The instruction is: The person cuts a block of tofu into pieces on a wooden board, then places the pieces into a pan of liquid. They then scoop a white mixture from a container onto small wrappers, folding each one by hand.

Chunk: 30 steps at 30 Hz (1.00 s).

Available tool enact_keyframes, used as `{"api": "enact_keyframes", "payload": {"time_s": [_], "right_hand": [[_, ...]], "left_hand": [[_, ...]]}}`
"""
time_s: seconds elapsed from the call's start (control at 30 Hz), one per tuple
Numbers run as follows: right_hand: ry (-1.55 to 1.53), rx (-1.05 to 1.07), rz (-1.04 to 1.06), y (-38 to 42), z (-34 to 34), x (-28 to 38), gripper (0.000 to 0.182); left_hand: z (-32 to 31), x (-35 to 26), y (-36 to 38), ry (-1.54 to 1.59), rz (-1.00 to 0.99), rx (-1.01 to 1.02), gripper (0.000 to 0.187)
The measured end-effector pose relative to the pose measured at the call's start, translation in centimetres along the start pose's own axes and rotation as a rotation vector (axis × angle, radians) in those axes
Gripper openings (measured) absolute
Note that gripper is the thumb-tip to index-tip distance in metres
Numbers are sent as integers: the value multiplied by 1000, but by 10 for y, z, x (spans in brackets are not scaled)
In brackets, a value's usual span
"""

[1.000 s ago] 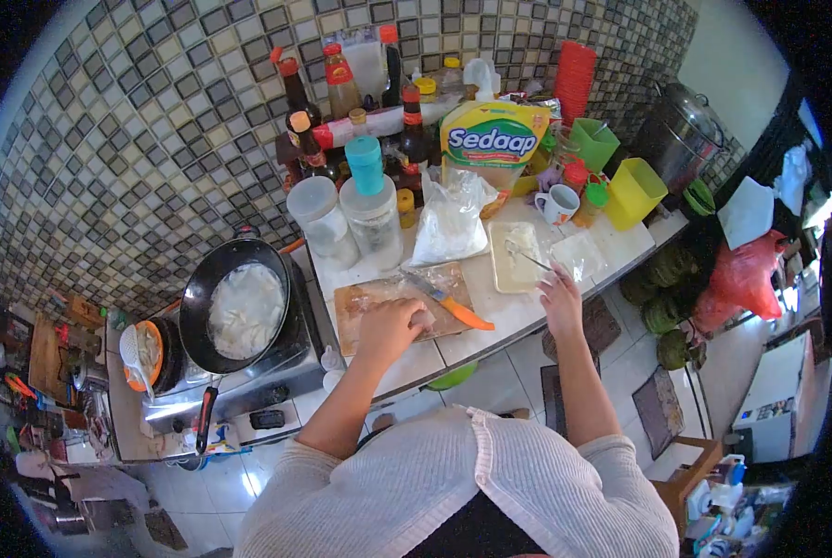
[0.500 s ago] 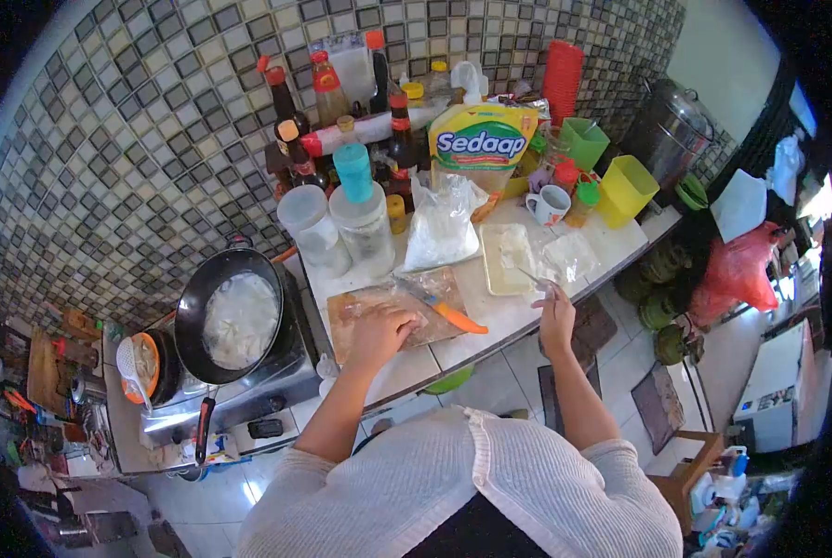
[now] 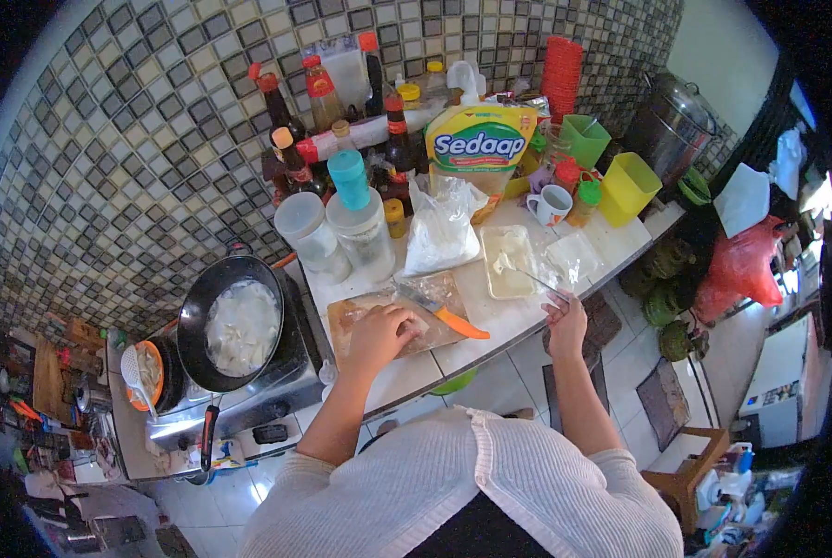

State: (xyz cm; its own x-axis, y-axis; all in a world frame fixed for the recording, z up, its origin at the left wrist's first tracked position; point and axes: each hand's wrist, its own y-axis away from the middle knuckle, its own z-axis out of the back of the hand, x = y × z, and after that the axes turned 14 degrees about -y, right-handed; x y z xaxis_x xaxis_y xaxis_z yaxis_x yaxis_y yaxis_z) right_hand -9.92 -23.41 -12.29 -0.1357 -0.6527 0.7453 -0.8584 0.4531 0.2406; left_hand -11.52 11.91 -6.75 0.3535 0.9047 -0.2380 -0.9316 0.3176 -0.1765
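Note:
My left hand [image 3: 381, 337] rests over the wooden board [image 3: 346, 321], fingers bent together near a thin whitish piece; what they grip, if anything, is too small to make out. A knife with an orange handle [image 3: 462, 323] lies across the board's right side, beside that hand. In my right hand [image 3: 564, 321] is the handle of a thin metal utensil [image 3: 535, 278]. Its tip reaches into a shallow white tray [image 3: 497, 284] holding some pale paste. Behind the tray's left side stands a plastic bag of white powder [image 3: 442, 237].
To the left, a black pan [image 3: 193, 321] with white pieces sits on the stove. Sauce bottles [image 3: 324, 96], clear jars [image 3: 361, 232], a yellow Sedaap pouch [image 3: 479, 144], a mug [image 3: 550, 205] and a yellow container [image 3: 630, 189] line the back of the counter.
The utensil's tip has moved left and slightly up inside the tray, and my right hand has shifted a little right and down. My left hand stays over the board.

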Motion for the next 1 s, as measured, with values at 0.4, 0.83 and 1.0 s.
{"api": "enact_keyframes", "payload": {"time_s": [0.4,0.83,1.0], "right_hand": [[526,297,595,15,-19,24,28],[840,246,644,12,-14,15,21],[458,151,499,-6,-6,9,25]], "left_hand": [[12,-3,-6,-26,-134,-169,18],[1,-32,-91,639,-64,-23,17],[6,-46,-135,656,-60,146,24]]}}
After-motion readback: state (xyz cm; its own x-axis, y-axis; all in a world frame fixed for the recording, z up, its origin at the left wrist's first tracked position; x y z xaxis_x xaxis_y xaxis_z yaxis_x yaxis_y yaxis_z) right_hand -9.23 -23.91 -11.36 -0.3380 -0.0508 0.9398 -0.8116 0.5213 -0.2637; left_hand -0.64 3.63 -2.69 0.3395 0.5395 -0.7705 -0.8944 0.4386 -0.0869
